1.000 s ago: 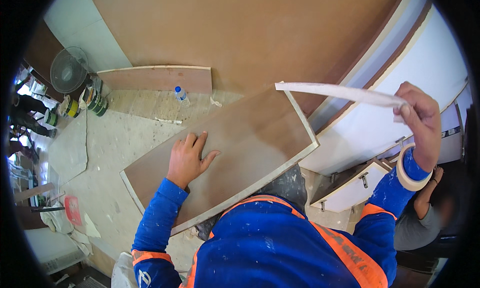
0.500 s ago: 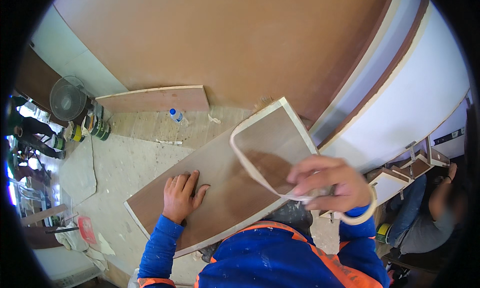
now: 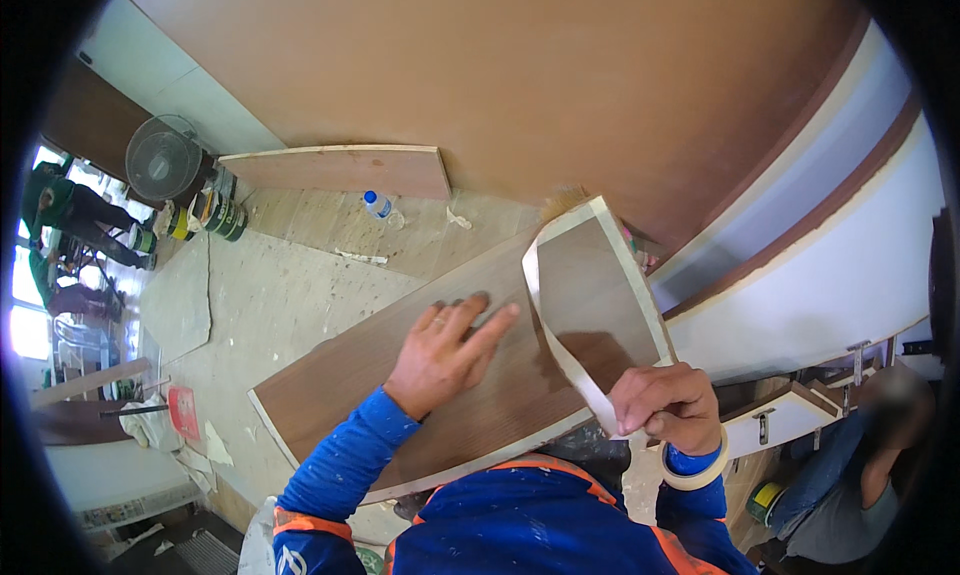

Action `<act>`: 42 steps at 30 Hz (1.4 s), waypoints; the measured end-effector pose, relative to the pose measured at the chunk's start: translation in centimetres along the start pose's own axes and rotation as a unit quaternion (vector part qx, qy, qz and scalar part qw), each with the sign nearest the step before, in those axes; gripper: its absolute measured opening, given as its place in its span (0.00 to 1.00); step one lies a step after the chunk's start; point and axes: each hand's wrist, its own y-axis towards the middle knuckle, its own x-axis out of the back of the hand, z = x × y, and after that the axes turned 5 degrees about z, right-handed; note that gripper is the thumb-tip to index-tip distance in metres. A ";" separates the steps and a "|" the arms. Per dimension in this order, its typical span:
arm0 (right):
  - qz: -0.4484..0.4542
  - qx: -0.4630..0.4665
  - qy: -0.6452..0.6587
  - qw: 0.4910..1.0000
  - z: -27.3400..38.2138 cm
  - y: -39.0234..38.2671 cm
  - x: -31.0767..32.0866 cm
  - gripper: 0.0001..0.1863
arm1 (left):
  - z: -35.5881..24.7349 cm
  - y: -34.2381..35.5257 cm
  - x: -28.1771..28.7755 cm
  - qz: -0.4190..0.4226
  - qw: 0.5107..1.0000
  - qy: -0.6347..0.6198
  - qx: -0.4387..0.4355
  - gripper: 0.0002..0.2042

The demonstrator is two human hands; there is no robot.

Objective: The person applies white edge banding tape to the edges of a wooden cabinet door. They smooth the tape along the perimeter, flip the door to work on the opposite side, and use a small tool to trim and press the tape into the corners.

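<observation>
A brown wood-grain panel (image 3: 400, 340) lies tilted across the front of my body, with pale tape along its right, near and left edges and part of its far edge. My right hand (image 3: 668, 407) is closed, pinching the loose end of a strip of masking tape (image 3: 560, 350). From there the strip curves over the panel to the far edge, where it meets the taped border near the far corner. A roll of masking tape (image 3: 690, 478) hangs around my right wrist. My left hand (image 3: 445, 355) is open above the panel's middle, fingers spread and holding nothing; whether it touches is unclear.
A large brown board (image 3: 500, 75) stands beyond the panel. Left of it are a plank (image 3: 340, 175), a bottle (image 3: 377, 205), paint buckets (image 3: 222, 217) and a fan (image 3: 163, 158). At right, a co-worker (image 3: 835, 510) sits by white drawer parts (image 3: 775, 425); another person (image 3: 85, 215) stands far left.
My left hand has lifted and moved right and away along the panel. My right hand has moved slightly, still gripping the tape strip, which now hangs straighter. The whole view has shifted a little.
</observation>
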 end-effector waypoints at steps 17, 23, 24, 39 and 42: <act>0.036 -0.025 0.030 0.999 -3.1 1.2 -0.6 0.14 | -1.6 3.5 -1.9 -0.033 0.977 -0.190 0.093 0.12; 0.094 0.020 0.029 0.995 -4.2 3.0 -2.9 0.12 | -1.3 5.2 -0.5 0.018 0.872 -0.395 0.288 0.06; 0.098 0.033 0.026 0.994 -4.3 3.5 -3.5 0.12 | -1.3 5.9 -0.3 0.022 0.878 -0.362 0.313 0.07; 0.125 0.155 -0.038 0.979 -4.0 5.9 -5.8 0.34 | 1.7 7.4 0.6 0.090 0.820 -0.398 0.401 0.12; 0.077 0.195 -0.040 0.977 -3.9 6.0 -4.6 0.35 | 2.5 7.2 1.3 0.107 0.755 -0.492 0.421 0.11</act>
